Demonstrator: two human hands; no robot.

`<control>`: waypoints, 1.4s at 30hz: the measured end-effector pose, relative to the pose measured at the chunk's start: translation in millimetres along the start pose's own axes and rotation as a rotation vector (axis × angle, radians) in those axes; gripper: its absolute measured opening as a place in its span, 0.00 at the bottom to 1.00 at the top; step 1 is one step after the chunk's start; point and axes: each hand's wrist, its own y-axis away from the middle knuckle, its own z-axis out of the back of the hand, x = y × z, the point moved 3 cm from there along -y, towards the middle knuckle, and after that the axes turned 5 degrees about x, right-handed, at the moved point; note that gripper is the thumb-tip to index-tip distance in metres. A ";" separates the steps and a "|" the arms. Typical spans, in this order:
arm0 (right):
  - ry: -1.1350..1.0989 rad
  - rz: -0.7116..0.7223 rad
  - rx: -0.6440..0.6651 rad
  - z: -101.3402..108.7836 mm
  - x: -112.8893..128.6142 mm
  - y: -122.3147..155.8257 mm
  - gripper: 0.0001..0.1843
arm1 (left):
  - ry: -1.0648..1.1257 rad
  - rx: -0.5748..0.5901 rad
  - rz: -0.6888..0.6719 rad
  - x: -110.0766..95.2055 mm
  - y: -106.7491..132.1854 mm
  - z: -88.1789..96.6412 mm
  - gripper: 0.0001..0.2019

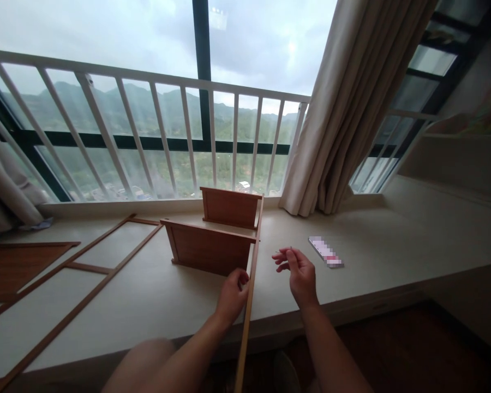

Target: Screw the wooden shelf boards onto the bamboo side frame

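Observation:
A partly assembled wooden piece stands on the pale window ledge. It has two brown panels, a nearer panel [213,251] and a farther panel [231,208], both meeting one long wooden side rail [251,284]. My left hand [231,297] is closed at this rail, beside the lower corner of the nearer panel, fingers curled against the wood. To the right of the rail my right hand [300,275] is raised, thumb and forefinger pinched together. Something small and thin seems to be at its fingertips, too small to name.
A ladder-like wooden frame [90,268] lies flat on the ledge [376,245] at left, near another brown panel [28,267]. A phone-like flat object [326,252], blurred out, lies to the right. White railing [147,79] and a beige curtain [327,136] border the window.

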 end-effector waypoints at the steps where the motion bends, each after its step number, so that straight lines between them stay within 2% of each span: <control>1: -0.003 0.028 -0.003 -2.3 3.3 -7.0 0.19 | 0.029 0.003 0.019 1.6 -0.9 1.2 0.09; 3: -0.022 0.061 -0.016 -5.2 2.4 -16.9 0.17 | 0.095 0.012 0.053 4.7 -1.3 1.6 0.10; 6: -0.122 0.056 -0.040 -6.2 -12.5 -23.5 0.14 | 0.230 0.036 0.098 8.1 -0.2 -3.7 0.12; 9: -0.215 0.021 -0.045 -6.3 -29.1 -25.9 0.13 | 0.417 0.121 0.156 10.0 0.6 -13.2 0.19; 12: -0.175 0.005 -0.018 -6.0 -36.6 -28.7 0.14 | 0.593 0.211 0.206 7.6 1.0 -19.3 0.24; 16: -0.076 0.032 0.051 -2.2 -35.7 -34.8 0.14 | 0.773 0.235 0.238 -2.0 2.3 -16.3 0.26; 18: -0.040 0.046 0.078 0.6 -34.7 -38.4 0.13 | 0.917 0.324 0.230 -7.7 4.8 -14.1 0.28; 22: -0.032 0.076 0.102 3.1 -34.1 -42.5 0.12 | 1.207 0.638 0.079 -17.8 15.8 -9.5 0.31; 26: -0.016 0.084 0.113 -0.7 -34.2 -39.2 0.12 | 1.260 0.782 -0.018 -23.6 27.1 -6.5 0.27; 33: -0.067 0.084 0.094 -11.0 -34.0 -33.8 0.11 | 1.331 0.811 0.082 -35.2 30.1 -9.6 0.12; 42: -0.048 0.077 0.094 -14.4 -34.2 -37.8 0.12 | 1.341 0.797 0.029 -38.6 25.7 -12.2 0.12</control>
